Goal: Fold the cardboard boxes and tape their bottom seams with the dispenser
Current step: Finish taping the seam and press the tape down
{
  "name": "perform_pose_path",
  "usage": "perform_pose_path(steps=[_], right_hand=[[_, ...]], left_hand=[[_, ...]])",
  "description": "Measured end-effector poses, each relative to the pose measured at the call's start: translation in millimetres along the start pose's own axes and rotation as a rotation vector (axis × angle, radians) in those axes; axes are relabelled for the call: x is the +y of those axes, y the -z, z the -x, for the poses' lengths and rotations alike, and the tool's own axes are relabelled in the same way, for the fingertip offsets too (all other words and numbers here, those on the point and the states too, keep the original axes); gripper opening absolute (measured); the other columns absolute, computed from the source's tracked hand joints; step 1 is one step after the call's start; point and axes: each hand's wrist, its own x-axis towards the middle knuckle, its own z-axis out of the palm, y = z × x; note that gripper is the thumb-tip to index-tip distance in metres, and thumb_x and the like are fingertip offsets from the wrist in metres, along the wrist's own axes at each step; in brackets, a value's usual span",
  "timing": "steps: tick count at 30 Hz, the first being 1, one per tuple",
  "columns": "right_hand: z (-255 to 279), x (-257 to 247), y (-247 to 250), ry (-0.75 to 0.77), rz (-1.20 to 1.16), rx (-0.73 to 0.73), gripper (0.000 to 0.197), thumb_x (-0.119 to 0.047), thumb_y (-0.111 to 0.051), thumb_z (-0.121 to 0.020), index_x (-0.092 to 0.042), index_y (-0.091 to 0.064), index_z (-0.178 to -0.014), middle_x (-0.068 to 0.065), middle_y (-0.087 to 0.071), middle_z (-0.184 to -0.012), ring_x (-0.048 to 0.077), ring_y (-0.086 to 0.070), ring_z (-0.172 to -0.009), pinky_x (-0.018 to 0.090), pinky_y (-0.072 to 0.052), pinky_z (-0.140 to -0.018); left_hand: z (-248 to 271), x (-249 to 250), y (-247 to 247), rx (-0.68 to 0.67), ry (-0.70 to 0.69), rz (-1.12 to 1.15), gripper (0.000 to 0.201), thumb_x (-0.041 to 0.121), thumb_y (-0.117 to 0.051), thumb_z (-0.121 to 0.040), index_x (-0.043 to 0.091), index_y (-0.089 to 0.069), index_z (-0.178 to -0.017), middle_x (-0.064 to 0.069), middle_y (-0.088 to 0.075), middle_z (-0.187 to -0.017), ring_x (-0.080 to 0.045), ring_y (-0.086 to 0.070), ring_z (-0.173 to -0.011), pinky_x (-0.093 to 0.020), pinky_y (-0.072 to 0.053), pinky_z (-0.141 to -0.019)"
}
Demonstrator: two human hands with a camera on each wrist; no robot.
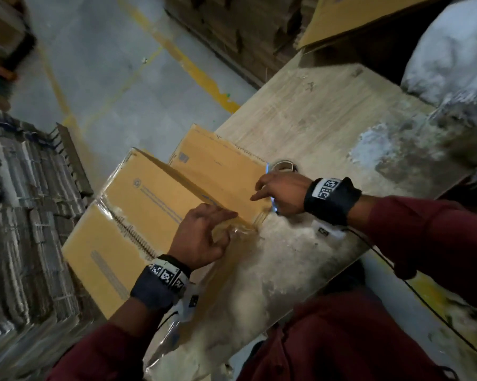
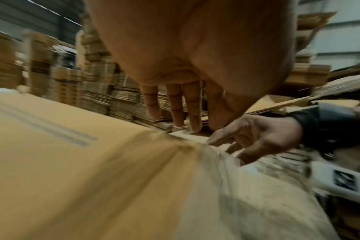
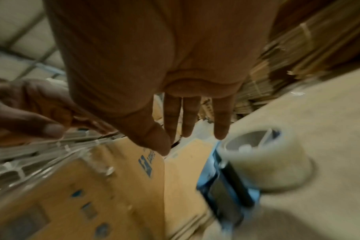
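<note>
Flat on worn wooden table (image 1: 328, 127): tan cardboard box (image 1: 155, 193), overhanging edge; left hand (image 1: 201, 237), right hand (image 1: 282, 192) loose-fingered, gripping nothing; blue dispenser (image 3: 232, 183) beside.

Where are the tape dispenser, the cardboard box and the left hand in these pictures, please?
tape dispenser (image 3: 263, 164): right wrist view, on the side of its clear tape roll.
cardboard box (image 1: 155, 193): head view, on the printed top panel.
left hand (image 1: 199, 237): head view, on the back of the hand.
</note>
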Motion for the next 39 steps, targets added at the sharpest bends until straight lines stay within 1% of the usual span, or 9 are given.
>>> perform_pose_path(steps=[6,10,13,19,23,26,34,36,39], right_hand=[[40.3,-75.4,-85.7,-0.236,-0.552,0.327,0.081,-0.002,-0.053,-0.078,-0.031,-0.044,-0.153,-0.002,-0.052,-0.152,0.021,-0.052,-0.136,0.037,-0.047,-0.108],[28.3,-130.1,-150.3,-0.280,-0.708,0.780,0.074,0.000,-0.050,-0.077,-0.018,-0.052,-0.149,0.001,-0.061,-0.143,0.017,-0.059,-0.131,0.041,-0.052,-0.105],[14.6,-157.8,-182.4,-0.282,-0.710,0.933,0.082,0.009,-0.051,-0.076,-0.013,-0.043,-0.154,0.004,-0.044,-0.158,0.018,-0.042,-0.146,0.041,-0.046,-0.113],[-13.4,-185.4,-205.7,-0.371,-0.600,0.905,0.098,-0.010,-0.053,-0.075,-0.023,-0.013,-0.163,0.001,-0.003,-0.171,0.028,-0.018,-0.156,0.050,-0.039,-0.115],[-13.1,-193.7,-200.8,-0.429,-0.839,1.100,0.077,-0.007,-0.051,-0.077,-0.016,-0.044,-0.153,0.001,-0.030,-0.164,0.019,-0.033,-0.150,0.048,-0.044,-0.112],[-12.7,-185.6,-193.5,-0.534,-0.982,1.168,0.081,-0.007,-0.058,-0.078,-0.016,-0.037,-0.156,0.003,-0.037,-0.160,0.021,-0.040,-0.145,0.050,-0.045,-0.110],[-41.6,-213.2,-195.2,-0.585,-0.572,0.848,0.104,-0.022,-0.044,-0.071,-0.008,0.003,-0.162,0.019,0.011,-0.168,0.030,0.013,-0.156,0.051,-0.003,-0.127],[-33.1,-214.9,-204.6,-0.546,-0.578,0.854,0.104,-0.018,-0.049,-0.071,-0.016,-0.002,-0.164,0.018,0.007,-0.169,0.033,0.009,-0.157,0.054,-0.009,-0.125],[-10.4,-203.2,-200.5,-0.535,-0.714,1.042,0.064,-0.026,-0.059,-0.089,-0.024,-0.046,-0.152,0.012,-0.024,-0.166,0.029,-0.025,-0.153,0.048,-0.029,-0.121]], left_hand=[[2.4,-32.5,-9.7,-0.297,-0.199,-0.104,0.064,0.022,-0.036,-0.081,0.017,-0.068,-0.136,-0.008,-0.062,-0.145,-0.030,-0.053,-0.139,-0.051,-0.040,-0.116],[0.3,-53.0,-13.7,-0.361,-0.212,-0.017,0.052,0.020,-0.049,-0.098,0.021,-0.055,-0.149,-0.002,-0.045,-0.160,-0.023,-0.031,-0.153,-0.050,-0.019,-0.126],[-2.6,-59.5,-14.7,-0.385,-0.231,-0.004,0.050,0.016,-0.054,-0.104,0.021,-0.049,-0.154,0.000,-0.038,-0.163,-0.021,-0.024,-0.156,-0.046,-0.014,-0.126],[-0.6,-59.7,-14.7,-0.404,-0.228,-0.008,0.061,0.043,-0.044,-0.098,0.021,-0.047,-0.155,0.002,-0.038,-0.163,-0.019,-0.019,-0.157,-0.047,-0.013,-0.127],[0.3,-61.3,-12.9,-0.408,-0.243,-0.013,0.065,0.047,-0.047,-0.097,0.021,-0.043,-0.157,0.003,-0.035,-0.165,-0.016,-0.014,-0.158,-0.047,-0.010,-0.129],[-0.4,-60.0,-13.3,-0.403,-0.232,-0.009,0.065,0.045,-0.047,-0.096,0.023,-0.042,-0.157,0.004,-0.032,-0.166,-0.013,-0.011,-0.158,-0.046,-0.008,-0.129],[-1.3,-60.1,-13.4,-0.400,-0.209,0.009,0.063,0.040,-0.051,-0.098,0.022,-0.041,-0.157,0.004,-0.030,-0.166,-0.009,-0.009,-0.156,-0.046,-0.005,-0.129],[-1.1,-59.6,-12.7,-0.400,-0.206,0.014,0.058,0.032,-0.057,-0.103,0.022,-0.041,-0.158,0.004,-0.030,-0.166,-0.010,-0.009,-0.157,-0.049,-0.005,-0.129],[-0.7,-57.2,-14.1,-0.387,-0.203,0.019,0.056,0.021,-0.059,-0.105,0.022,-0.040,-0.158,0.005,-0.029,-0.166,-0.011,-0.008,-0.157,-0.048,-0.005,-0.129]])
